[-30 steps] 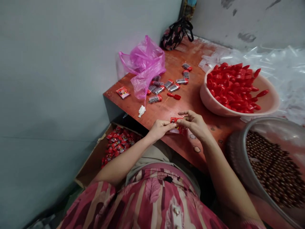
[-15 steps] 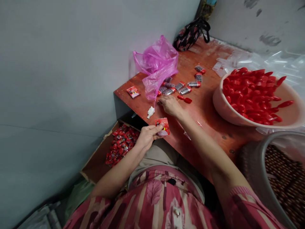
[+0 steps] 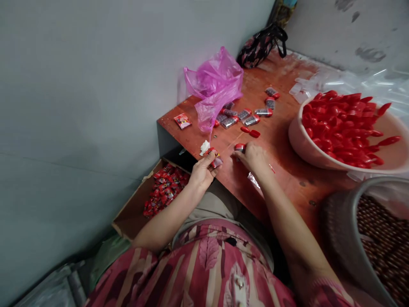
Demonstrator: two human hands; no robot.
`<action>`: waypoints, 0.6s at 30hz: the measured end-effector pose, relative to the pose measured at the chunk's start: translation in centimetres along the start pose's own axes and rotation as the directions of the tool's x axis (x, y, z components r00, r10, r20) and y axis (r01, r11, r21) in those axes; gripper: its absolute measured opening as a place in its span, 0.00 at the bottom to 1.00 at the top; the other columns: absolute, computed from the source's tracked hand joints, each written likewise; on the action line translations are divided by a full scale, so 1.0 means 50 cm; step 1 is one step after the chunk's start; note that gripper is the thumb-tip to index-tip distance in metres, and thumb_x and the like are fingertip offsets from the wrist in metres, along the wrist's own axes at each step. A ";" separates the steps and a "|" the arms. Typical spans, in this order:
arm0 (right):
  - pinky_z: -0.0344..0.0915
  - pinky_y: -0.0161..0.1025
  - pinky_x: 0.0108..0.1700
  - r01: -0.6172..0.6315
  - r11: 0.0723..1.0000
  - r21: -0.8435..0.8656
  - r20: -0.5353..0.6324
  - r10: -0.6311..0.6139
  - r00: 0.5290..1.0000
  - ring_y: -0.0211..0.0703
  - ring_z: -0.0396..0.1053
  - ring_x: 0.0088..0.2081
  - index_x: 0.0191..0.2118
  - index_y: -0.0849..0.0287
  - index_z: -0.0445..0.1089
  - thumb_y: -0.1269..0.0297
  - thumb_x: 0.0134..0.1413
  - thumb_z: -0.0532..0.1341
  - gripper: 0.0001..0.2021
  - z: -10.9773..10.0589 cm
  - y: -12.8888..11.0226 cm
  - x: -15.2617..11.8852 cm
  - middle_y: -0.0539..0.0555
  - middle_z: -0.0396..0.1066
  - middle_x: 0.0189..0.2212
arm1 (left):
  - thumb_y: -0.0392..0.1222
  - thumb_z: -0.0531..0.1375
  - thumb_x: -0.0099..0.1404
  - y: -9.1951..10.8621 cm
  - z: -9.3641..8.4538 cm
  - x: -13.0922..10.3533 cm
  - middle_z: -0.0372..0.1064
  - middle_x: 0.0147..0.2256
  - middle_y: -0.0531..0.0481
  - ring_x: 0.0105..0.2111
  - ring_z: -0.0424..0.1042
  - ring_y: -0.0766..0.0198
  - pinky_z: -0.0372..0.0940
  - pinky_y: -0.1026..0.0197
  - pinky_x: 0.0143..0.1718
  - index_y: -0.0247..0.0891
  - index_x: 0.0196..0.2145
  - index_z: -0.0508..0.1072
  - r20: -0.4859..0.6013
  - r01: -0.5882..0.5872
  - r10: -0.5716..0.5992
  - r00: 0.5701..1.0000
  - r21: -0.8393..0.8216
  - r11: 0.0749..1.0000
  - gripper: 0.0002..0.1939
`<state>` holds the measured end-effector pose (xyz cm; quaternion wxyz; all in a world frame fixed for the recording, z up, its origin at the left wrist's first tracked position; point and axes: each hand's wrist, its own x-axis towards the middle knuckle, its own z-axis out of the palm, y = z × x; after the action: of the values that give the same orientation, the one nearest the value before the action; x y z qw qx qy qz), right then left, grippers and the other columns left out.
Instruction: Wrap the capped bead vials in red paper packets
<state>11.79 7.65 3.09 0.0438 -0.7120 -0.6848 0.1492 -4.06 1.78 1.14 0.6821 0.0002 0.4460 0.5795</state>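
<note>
Between the thumb and fingers of my left hand (image 3: pixel 203 171) is a small red printed packet (image 3: pixel 214 156), held over the table's front edge and bent out of its flat shape. My right hand (image 3: pixel 256 158) is closed on a small red-capped clear container (image 3: pixel 239 148) low over the tabletop; the fingers partly hide it. A red plastic scoop (image 3: pixel 251 131) lies just beyond that hand. Farther back are several similar red-capped containers (image 3: pixel 251 121) with dark contents. Another flat red packet (image 3: pixel 182 121) rests near the table's left corner.
A pink plastic bag (image 3: pixel 217 81) and a white crumpled scrap (image 3: pixel 205 147) lie on the red-brown table (image 3: pixel 284 170). On the right stand a pink bowl (image 3: pixel 295 136) of red scoops and a grey tub (image 3: pixel 338 221) of dark round beads. A cardboard box (image 3: pixel 131 217) of red packets is below left.
My right hand has moved right and toward me, and a red-capped container now shows at its fingers. My left hand has tilted its packet and shifted slightly away from me.
</note>
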 end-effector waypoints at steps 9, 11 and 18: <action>0.67 0.41 0.32 0.120 0.639 0.760 -0.147 -0.011 0.989 0.44 0.71 0.29 0.46 0.57 0.69 0.51 0.53 0.61 0.18 0.018 0.055 -0.112 0.53 0.73 0.32 | 0.38 0.66 0.59 -0.029 0.049 -0.004 0.74 0.27 0.53 0.27 0.75 0.68 0.71 0.64 0.34 0.35 0.32 0.74 0.020 0.000 0.001 1.000 -0.085 0.996 0.05; 0.68 0.39 0.30 0.100 0.499 0.861 -0.109 -0.011 0.994 0.40 0.70 0.27 0.47 0.57 0.68 0.52 0.54 0.61 0.19 0.022 0.055 -0.161 0.51 0.73 0.32 | 0.38 0.66 0.59 -0.042 0.062 -0.005 0.74 0.28 0.53 0.28 0.75 0.67 0.71 0.63 0.35 0.35 0.31 0.73 0.036 0.015 -0.012 0.999 -0.082 0.996 0.05; 0.72 0.39 0.33 0.080 0.293 0.953 -0.127 0.147 0.981 0.41 0.73 0.33 0.47 0.55 0.65 0.56 0.49 0.66 0.20 0.050 0.049 -0.211 0.50 0.73 0.35 | 0.41 0.70 0.53 -0.097 0.096 -0.010 0.73 0.27 0.53 0.25 0.73 0.70 0.69 0.66 0.32 0.34 0.29 0.71 0.189 0.032 -0.021 0.982 -0.054 0.998 0.12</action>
<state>13.27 -3.28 1.69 0.5202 -0.5711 -0.4388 0.4591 2.72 2.27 1.82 0.7288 0.0296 0.3626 0.5802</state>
